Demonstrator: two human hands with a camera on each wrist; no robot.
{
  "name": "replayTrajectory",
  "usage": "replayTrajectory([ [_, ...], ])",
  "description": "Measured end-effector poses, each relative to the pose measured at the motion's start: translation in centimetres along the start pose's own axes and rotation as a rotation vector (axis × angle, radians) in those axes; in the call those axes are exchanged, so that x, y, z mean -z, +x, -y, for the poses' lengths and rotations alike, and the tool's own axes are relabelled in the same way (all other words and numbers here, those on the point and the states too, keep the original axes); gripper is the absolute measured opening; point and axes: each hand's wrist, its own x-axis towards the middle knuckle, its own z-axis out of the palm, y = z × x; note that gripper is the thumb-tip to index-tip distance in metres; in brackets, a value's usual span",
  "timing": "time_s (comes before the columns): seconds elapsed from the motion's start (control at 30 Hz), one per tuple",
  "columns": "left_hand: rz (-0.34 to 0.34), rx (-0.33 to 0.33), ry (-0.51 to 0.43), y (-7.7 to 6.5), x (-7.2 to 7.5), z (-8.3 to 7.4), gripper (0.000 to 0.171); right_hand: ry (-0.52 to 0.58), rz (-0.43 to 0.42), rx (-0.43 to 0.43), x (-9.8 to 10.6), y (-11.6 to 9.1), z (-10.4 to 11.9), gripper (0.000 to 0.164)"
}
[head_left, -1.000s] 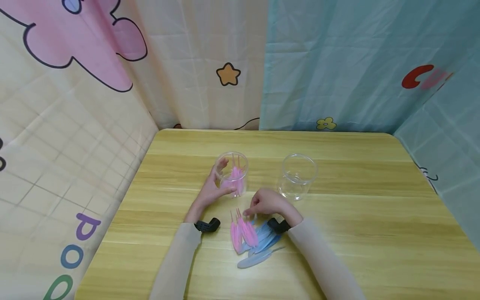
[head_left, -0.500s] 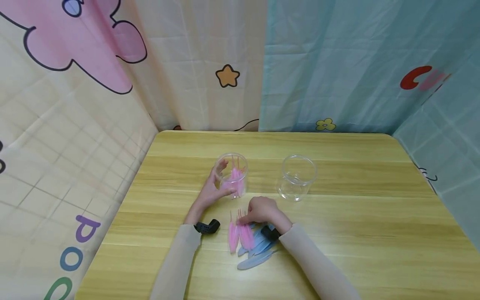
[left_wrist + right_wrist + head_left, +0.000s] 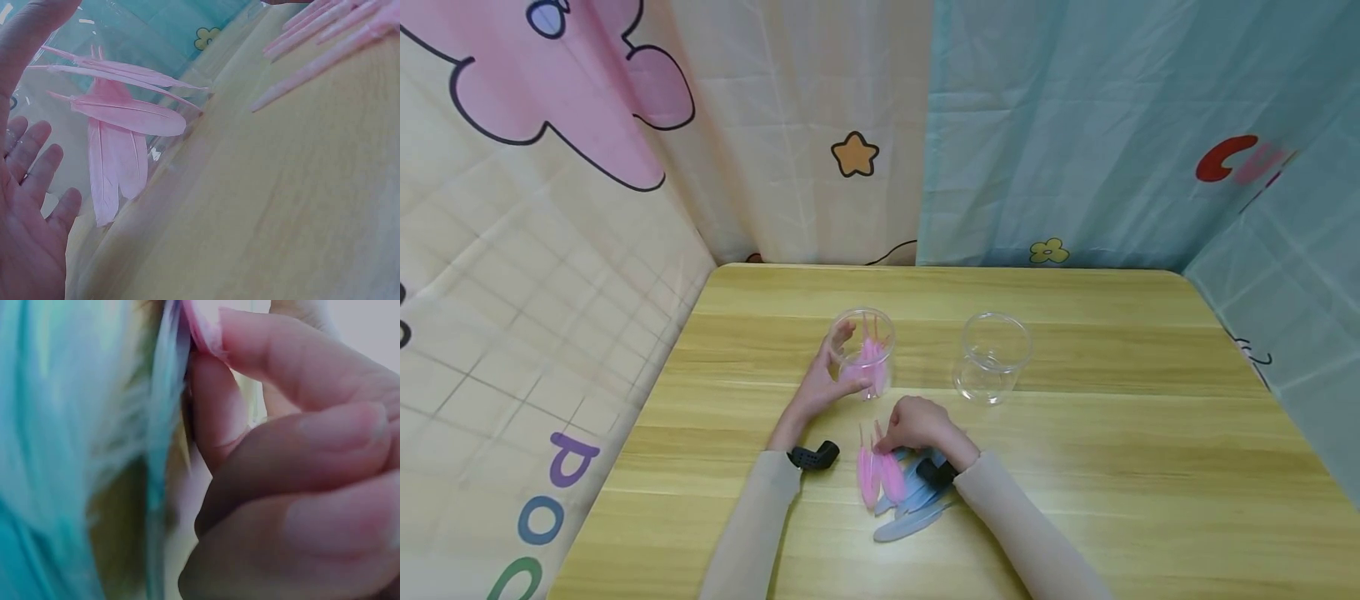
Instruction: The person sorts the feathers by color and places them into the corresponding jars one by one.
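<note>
My left hand (image 3: 820, 387) curves round a clear cup (image 3: 891, 354), thumb at the near side and fingers behind. Inside it are several pink feathers (image 3: 128, 119), some leaning upright and others lying across them in the left wrist view. Low over the table, my right hand (image 3: 917, 423) pinches a pink feather (image 3: 205, 325) between thumb and index finger, its other fingers curled. Loose pink feathers (image 3: 868, 479) lie under and beside that hand, quills pointing away from me. Blue feathers (image 3: 910, 523) are heaped to their right, partly hidden by the right wrist.
A second clear cup (image 3: 992, 382), with no feathers in it, stands to the right of the first. The wooden table (image 3: 1150, 433) reaches back to printed curtains (image 3: 1045, 125), which also hang along both sides.
My right hand has shifted left and slightly toward me, from the edge of the pink feathers onto them; the pink feathers have moved a little. My left hand stays at the cup.
</note>
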Motion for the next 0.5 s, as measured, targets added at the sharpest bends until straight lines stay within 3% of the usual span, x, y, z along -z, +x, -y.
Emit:
replayTrajectory([
  [0.2, 0.006, -0.005, 0.003, 0.0, 0.0, 0.1, 0.094, 0.09, 0.036, 0.042, 0.0, 0.0, -0.5, 0.04],
  [0.5, -0.003, -0.002, -0.006, 0.0, 0.0, 0.1, 0.096, 0.237, 0.076, 0.171, 0.8, -0.4, -1.3, 0.029],
])
